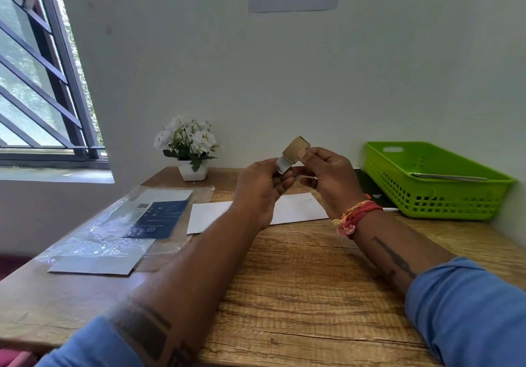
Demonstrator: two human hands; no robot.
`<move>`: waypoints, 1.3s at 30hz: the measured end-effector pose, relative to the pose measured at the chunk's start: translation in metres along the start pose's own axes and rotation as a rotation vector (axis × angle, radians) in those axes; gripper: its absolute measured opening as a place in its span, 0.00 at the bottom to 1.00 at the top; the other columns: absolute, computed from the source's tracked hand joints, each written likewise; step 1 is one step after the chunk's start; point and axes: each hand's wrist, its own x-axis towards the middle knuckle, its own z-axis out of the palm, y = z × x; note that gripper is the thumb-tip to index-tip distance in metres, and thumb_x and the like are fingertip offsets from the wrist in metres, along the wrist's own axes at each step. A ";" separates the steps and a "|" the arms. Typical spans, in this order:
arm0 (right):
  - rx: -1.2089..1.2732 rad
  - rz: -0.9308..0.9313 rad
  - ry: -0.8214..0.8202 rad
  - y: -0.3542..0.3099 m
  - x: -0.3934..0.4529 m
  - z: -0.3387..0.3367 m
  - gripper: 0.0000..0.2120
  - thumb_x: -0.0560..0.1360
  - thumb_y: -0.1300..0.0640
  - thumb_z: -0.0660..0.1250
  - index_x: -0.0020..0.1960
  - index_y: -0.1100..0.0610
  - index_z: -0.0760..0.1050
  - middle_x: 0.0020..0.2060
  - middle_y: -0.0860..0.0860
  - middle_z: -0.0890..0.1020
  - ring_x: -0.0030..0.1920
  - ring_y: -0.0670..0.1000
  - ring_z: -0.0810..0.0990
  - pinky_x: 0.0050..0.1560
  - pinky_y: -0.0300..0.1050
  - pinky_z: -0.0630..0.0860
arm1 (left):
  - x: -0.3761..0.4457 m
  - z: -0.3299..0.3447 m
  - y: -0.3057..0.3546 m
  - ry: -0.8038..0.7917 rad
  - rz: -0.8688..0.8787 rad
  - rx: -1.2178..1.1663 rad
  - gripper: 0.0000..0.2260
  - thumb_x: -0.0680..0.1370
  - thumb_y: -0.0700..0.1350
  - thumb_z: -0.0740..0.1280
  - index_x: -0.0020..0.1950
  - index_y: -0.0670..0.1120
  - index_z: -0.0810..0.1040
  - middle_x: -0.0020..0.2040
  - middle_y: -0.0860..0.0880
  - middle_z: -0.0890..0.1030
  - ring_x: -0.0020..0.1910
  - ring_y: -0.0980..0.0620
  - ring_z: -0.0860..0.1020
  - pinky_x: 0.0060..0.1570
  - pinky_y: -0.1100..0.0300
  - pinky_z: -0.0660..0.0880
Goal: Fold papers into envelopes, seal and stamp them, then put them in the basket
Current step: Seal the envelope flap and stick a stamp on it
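— Envelope (296,208): where is it?
— Flat on the counter (299,275), just beyond both hands.
— And the hands?
— Raised together; right hand (327,176) pinches a small brown box (296,149), left hand (260,187) pinches the stamp (283,164) at its end. Basket (432,180) sits right.

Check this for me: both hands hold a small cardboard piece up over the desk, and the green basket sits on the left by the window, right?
Not quite. The head view shows the green basket on the right, away from the window. Both hands, left hand and right hand, do hold the small cardboard piece.
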 end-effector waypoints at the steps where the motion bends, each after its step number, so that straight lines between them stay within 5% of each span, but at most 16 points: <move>1: -0.003 0.002 -0.007 0.000 0.000 0.000 0.08 0.79 0.55 0.69 0.53 0.57 0.84 0.50 0.54 0.86 0.49 0.55 0.86 0.40 0.43 0.79 | 0.000 0.000 0.000 0.005 0.002 0.003 0.07 0.82 0.38 0.64 0.56 0.40 0.81 0.48 0.40 0.85 0.43 0.50 0.84 0.47 0.57 0.83; 6: -0.023 -0.027 -0.017 0.003 0.002 0.000 0.05 0.78 0.54 0.70 0.52 0.55 0.81 0.51 0.56 0.85 0.49 0.59 0.86 0.41 0.45 0.79 | 0.002 0.001 0.001 -0.017 0.027 0.060 0.11 0.83 0.36 0.59 0.61 0.41 0.80 0.49 0.40 0.85 0.42 0.49 0.84 0.50 0.54 0.83; 10: -0.189 -0.120 -0.003 0.001 0.005 -0.004 0.21 0.68 0.41 0.77 0.56 0.45 0.73 0.50 0.52 0.84 0.49 0.56 0.85 0.48 0.52 0.82 | 0.000 0.001 0.002 -0.025 0.054 0.083 0.12 0.82 0.33 0.59 0.61 0.43 0.78 0.46 0.39 0.86 0.42 0.48 0.84 0.50 0.53 0.84; 13: -0.337 -0.203 -0.096 -0.004 0.006 -0.009 0.20 0.74 0.43 0.74 0.63 0.39 0.72 0.51 0.50 0.83 0.47 0.52 0.85 0.45 0.47 0.82 | 0.000 -0.001 0.003 -0.026 0.067 0.125 0.12 0.82 0.32 0.60 0.61 0.43 0.78 0.47 0.38 0.85 0.42 0.48 0.84 0.49 0.53 0.84; 19: -0.158 -0.095 -0.025 -0.001 0.012 -0.015 0.07 0.78 0.54 0.71 0.53 0.56 0.78 0.48 0.56 0.85 0.43 0.55 0.87 0.41 0.46 0.80 | 0.001 -0.002 0.004 -0.044 0.070 0.117 0.08 0.83 0.35 0.60 0.61 0.41 0.76 0.44 0.39 0.84 0.39 0.48 0.84 0.43 0.57 0.83; 25: -0.067 0.062 0.033 -0.002 0.014 -0.018 0.11 0.76 0.52 0.73 0.51 0.59 0.78 0.42 0.61 0.86 0.36 0.57 0.85 0.32 0.44 0.78 | -0.003 -0.002 0.003 -0.190 0.365 0.541 0.12 0.81 0.34 0.61 0.55 0.46 0.82 0.45 0.46 0.85 0.42 0.51 0.84 0.45 0.57 0.83; 29: -0.116 0.085 0.001 -0.001 0.015 -0.020 0.09 0.78 0.53 0.71 0.53 0.58 0.78 0.45 0.61 0.86 0.33 0.53 0.83 0.31 0.43 0.76 | 0.000 -0.004 0.002 -0.120 0.598 0.857 0.05 0.78 0.48 0.72 0.53 0.55 0.81 0.47 0.57 0.83 0.36 0.59 0.79 0.36 0.70 0.74; 34: -0.264 -0.126 -0.060 -0.009 0.010 -0.019 0.10 0.79 0.53 0.69 0.56 0.55 0.72 0.47 0.58 0.84 0.31 0.58 0.84 0.28 0.44 0.76 | 0.007 -0.011 0.004 0.015 0.618 0.852 0.02 0.78 0.51 0.72 0.48 0.55 0.81 0.45 0.58 0.83 0.41 0.57 0.81 0.40 0.57 0.79; 39: -0.538 -0.226 -0.271 -0.011 0.003 -0.020 0.09 0.79 0.49 0.69 0.56 0.51 0.78 0.54 0.47 0.82 0.39 0.51 0.86 0.36 0.44 0.82 | 0.009 -0.014 0.003 -0.001 0.573 0.787 0.04 0.78 0.52 0.72 0.47 0.54 0.80 0.42 0.54 0.84 0.43 0.53 0.84 0.46 0.44 0.83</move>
